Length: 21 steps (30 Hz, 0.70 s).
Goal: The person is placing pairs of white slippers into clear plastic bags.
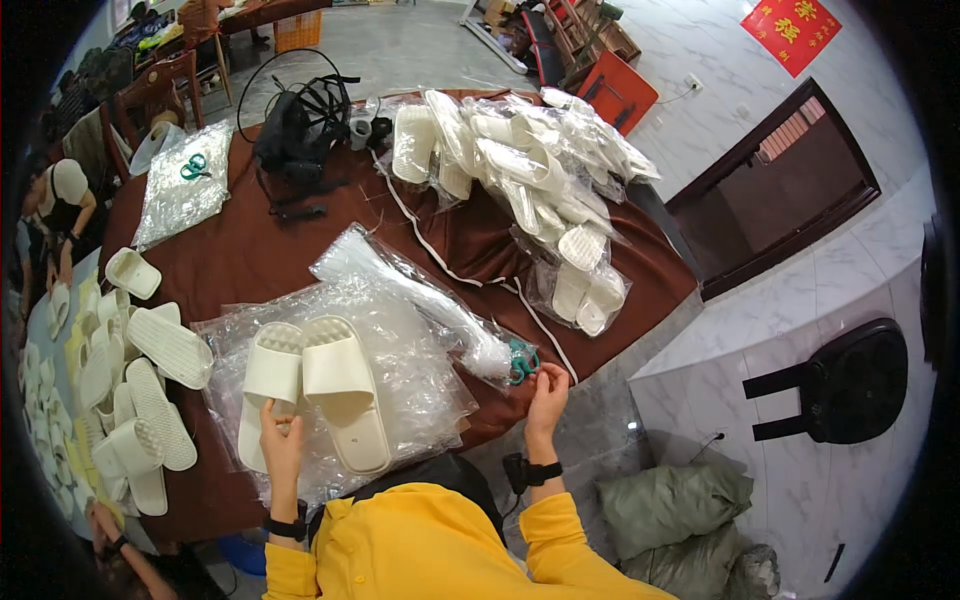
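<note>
A pair of white slippers lies on a stack of clear plastic bags right in front of me. My left hand rests on the left slipper, its index finger at the strap's edge and the thumb held apart. The right slipper lies beside it, partly overlapping. At the table's near right edge, the fingers of my right hand are closed at the green handles of a pair of scissors. The scissors' blades are hidden. A long bunched plastic wrap stretches from the back toward them.
Bagged white slippers are heaped at the back right. Loose slippers crowd the left side, where other people work. Another bag stack holds green scissors. A black bag sits behind; grey sacks stand right.
</note>
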Tool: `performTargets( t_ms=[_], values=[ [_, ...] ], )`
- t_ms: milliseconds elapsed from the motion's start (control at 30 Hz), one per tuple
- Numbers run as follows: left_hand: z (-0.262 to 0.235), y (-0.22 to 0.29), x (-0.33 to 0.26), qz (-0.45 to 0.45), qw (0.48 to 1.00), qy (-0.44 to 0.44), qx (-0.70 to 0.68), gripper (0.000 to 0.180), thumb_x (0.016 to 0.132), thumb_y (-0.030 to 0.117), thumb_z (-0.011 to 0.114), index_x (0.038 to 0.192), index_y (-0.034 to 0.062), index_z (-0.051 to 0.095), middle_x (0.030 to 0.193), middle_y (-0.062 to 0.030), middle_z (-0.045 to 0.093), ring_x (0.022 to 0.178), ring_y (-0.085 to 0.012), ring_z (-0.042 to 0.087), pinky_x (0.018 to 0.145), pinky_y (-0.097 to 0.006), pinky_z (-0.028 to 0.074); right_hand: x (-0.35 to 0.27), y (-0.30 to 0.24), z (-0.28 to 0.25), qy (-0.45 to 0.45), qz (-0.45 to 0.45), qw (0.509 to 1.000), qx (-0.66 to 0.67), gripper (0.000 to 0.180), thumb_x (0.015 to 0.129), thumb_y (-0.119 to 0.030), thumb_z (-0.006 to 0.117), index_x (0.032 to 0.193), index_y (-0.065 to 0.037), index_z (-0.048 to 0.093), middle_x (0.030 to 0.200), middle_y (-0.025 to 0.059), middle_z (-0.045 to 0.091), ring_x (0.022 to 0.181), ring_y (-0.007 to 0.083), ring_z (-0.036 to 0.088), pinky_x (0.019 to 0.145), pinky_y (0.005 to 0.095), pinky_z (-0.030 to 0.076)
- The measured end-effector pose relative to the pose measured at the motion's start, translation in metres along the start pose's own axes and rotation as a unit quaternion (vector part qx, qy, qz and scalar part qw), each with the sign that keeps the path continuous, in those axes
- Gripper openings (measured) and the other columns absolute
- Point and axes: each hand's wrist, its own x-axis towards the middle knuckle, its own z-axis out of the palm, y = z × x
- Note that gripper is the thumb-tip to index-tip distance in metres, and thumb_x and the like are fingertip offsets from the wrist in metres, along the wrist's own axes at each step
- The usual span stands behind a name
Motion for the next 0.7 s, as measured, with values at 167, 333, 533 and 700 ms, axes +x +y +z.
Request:
performTargets(
  t_ms=[167, 333, 533, 700],
  values=[
    [0.007, -0.016, 0.010, 0.240, 0.905, 0.154, 0.316, 0.046, 0.076, 0.023, 0.075, 0.110, -0.0020, 0.058, 0.089, -0.0150, 0.056, 0.084, -0.0339, 0.055, 0.075, -0.043, 0.044, 0.011, 0.064, -0.017, -0.162, 0.085, 0.980, -0.072, 0.016, 0.089, -0.010, 0.063, 0.102, 0.000, 0.061, 0.090, 0.0049, 0.065, 0.078, 0.0103, 0.062, 0.064, 0.0241, 0.052],
    [0.022, -0.016, 0.020, 0.104, 0.952, 0.145, 0.247, 0.050, 0.068, 0.033, 0.082, 0.097, -0.0012, 0.057, 0.090, -0.0182, 0.059, 0.086, -0.0388, 0.057, 0.076, -0.046, 0.045, 0.004, 0.067, 0.015, -0.151, 0.046, 0.979, -0.131, 0.015, 0.085, -0.013, 0.069, 0.090, 0.001, 0.065, 0.078, 0.0054, 0.066, 0.065, 0.0112, 0.062, 0.058, 0.0251, 0.052],
    [0.050, 0.018, 0.023, -0.022, 0.968, 0.101, 0.230, 0.054, 0.075, 0.040, 0.075, 0.107, 0.0009, 0.056, 0.093, -0.0176, 0.066, 0.084, -0.0382, 0.063, 0.071, -0.047, 0.047, 0.023, 0.104, -0.018, -0.133, 0.022, 0.978, -0.157, 0.019, 0.085, -0.016, 0.069, 0.091, 0.002, 0.066, 0.091, 0.0107, 0.064, 0.082, 0.0209, 0.062, 0.069, 0.0339, 0.050],
    [0.046, 0.022, 0.031, -0.021, 0.980, 0.122, 0.156, 0.044, 0.076, 0.041, 0.073, 0.095, 0.0030, 0.061, 0.079, -0.0153, 0.068, 0.075, -0.0366, 0.065, 0.066, -0.046, 0.049, 0.016, 0.072, -0.030, -0.074, -0.028, 0.989, -0.124, 0.013, 0.090, -0.014, 0.064, 0.090, -0.001, 0.066, 0.076, 0.0026, 0.064, 0.067, 0.0102, 0.059, 0.059, 0.0256, 0.047]
  ],
)
